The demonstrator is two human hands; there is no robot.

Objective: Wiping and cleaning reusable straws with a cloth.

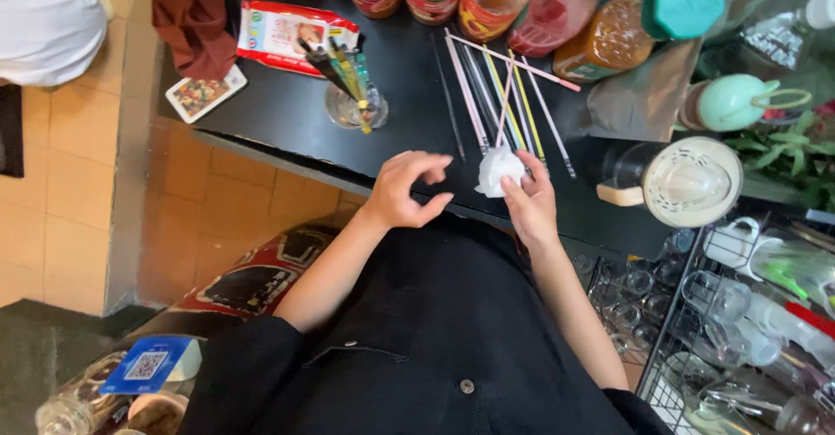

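— While clamped on the crumpled white tissue (498,170), right hand (529,207) pinching one straw (507,96) through it?
— Yes. Left hand (404,193) just beside, fingers curled, holding nothing.
— Remaining straws (487,87)?
— Lying beyond the grip on the black surface (287,104), seemingly unwiped.
— Glass of pens (352,96)?
— Further left, untouched.

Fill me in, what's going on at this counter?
A person in a black shirt stands at a black counter. Their right hand holds a crumpled white tissue against the near end of a pink straw, one of several straws laid in a row. The left hand hovers beside it, fingers curled, holding nothing. A glass of wrapped straws stands to the left, and sauce bottles line the back edge.
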